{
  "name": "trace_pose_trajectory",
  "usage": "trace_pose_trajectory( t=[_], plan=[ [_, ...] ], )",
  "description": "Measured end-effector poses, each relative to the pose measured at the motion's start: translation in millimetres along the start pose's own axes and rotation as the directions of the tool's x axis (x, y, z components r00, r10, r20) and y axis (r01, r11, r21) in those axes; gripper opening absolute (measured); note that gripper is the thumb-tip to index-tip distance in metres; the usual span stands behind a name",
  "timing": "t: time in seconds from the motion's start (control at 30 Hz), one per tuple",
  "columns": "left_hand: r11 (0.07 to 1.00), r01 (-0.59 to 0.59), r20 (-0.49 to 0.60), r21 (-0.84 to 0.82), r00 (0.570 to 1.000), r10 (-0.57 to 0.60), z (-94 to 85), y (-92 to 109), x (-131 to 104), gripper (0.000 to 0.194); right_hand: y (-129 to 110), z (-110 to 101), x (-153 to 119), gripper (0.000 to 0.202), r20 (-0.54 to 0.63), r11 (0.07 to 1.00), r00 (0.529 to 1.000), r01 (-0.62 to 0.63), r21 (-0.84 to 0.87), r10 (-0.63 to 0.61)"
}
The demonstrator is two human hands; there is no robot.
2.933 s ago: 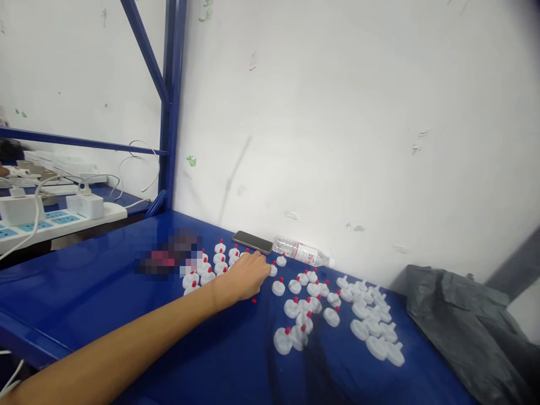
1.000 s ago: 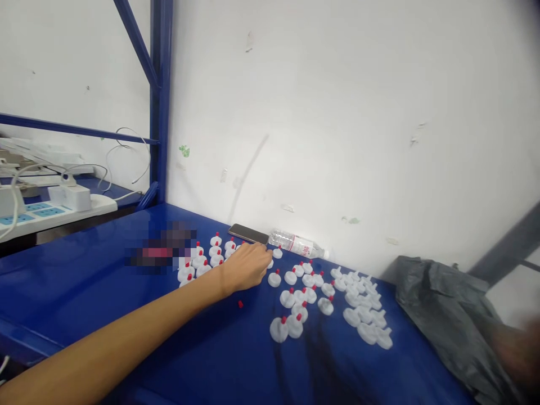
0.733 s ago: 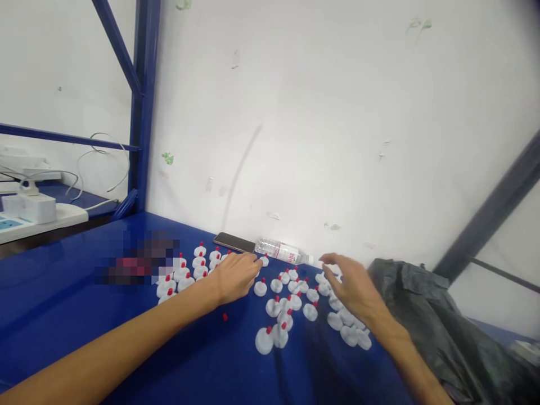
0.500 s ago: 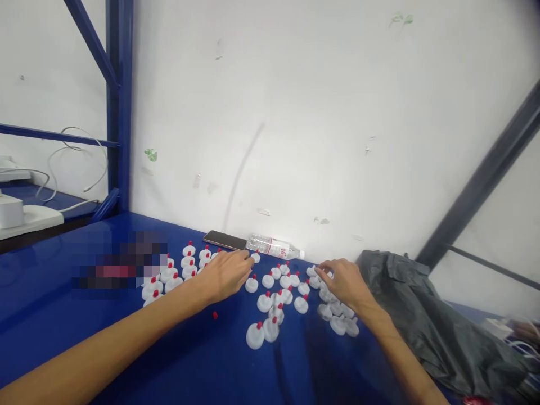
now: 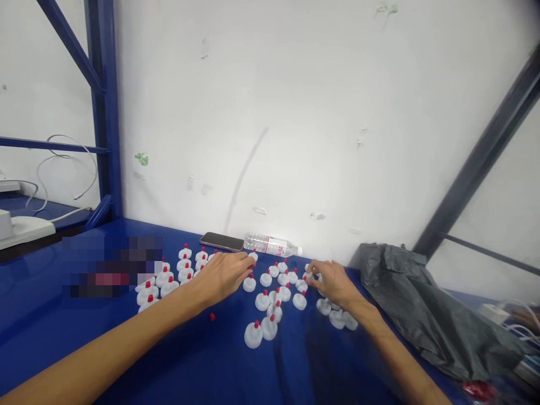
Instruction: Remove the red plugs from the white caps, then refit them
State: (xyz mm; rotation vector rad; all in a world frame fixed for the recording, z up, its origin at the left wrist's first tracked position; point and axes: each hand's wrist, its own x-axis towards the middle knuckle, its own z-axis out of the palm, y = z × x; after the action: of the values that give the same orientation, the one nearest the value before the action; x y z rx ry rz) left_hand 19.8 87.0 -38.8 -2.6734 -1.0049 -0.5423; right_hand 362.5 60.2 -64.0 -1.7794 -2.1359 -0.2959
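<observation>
My left hand (image 5: 223, 277) hovers low over the blue table with its fingers curled together. A bit of red shows at its fingertips, just in front of a white cap with a red tip (image 5: 253, 256); what they pinch is mostly hidden. At the right, thumb and forefinger of my right hand (image 5: 333, 282) are pressed together beside a red-tipped white cap (image 5: 301, 286). I cannot make out what is between them. White caps without red tips (image 5: 337, 319) lie bunched under and in front of that hand. Between the hands stand several red-tipped caps (image 5: 262, 302).
More red-tipped caps (image 5: 169, 288) stand in rows at the left. One loose red tip (image 5: 212, 317) lies on the blue table (image 5: 189, 365). A phone (image 5: 221, 242) and a clear bottle (image 5: 272, 246) lie along the wall. A dark plastic bag (image 5: 426, 309) spreads at the right.
My right hand has shifted a little left, from the untipped caps towards the red-tipped ones. The left hand stays near the same cap. The whole view has shifted slightly.
</observation>
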Motion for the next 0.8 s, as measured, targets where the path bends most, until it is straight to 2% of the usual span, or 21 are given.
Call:
trace_pose_trajectory(
  t=[0.17, 0.33, 0.43, 0.63, 0.8],
  plan=[
    [0.997, -0.004, -0.079, -0.081, 0.997, -0.003, 1.7, 0.4, -0.8, 0.019, -12.4, -10.6, 1.3, 0.04, -0.092, 0.995, 0.995, 0.042, 0.09, -0.034],
    [0.993, -0.093, -0.177, -0.078, 0.981, 0.078, 4.3, 3.0, -1.7, 0.023, -43.4, -10.7, -2.1, 0.034, -0.223, 0.953, 0.954, 0.244, 0.182, -0.202],
    [0.984, -0.168, -0.206, -0.063, 0.967, 0.152, 3.8, 8.6, -2.3, 0.027, -65.6, -8.3, -8.9, 0.037, -0.253, 0.924, 0.925, 0.335, 0.186, -0.284],
    [0.973, -0.231, -0.207, -0.023, 0.953, 0.222, 3.8, 25.4, -5.2, 0.027, -97.9, -13.7, -21.8, 0.044, -0.261, 0.873, 0.891, 0.431, 0.229, -0.371],
    [0.961, -0.276, -0.223, -0.023, 0.938, 0.264, 6.3, 32.8, -8.3, 0.024, -106.5, -14.4, -25.7, 0.041, -0.296, 0.87, 0.878, 0.444, 0.215, -0.375]
  ],
)
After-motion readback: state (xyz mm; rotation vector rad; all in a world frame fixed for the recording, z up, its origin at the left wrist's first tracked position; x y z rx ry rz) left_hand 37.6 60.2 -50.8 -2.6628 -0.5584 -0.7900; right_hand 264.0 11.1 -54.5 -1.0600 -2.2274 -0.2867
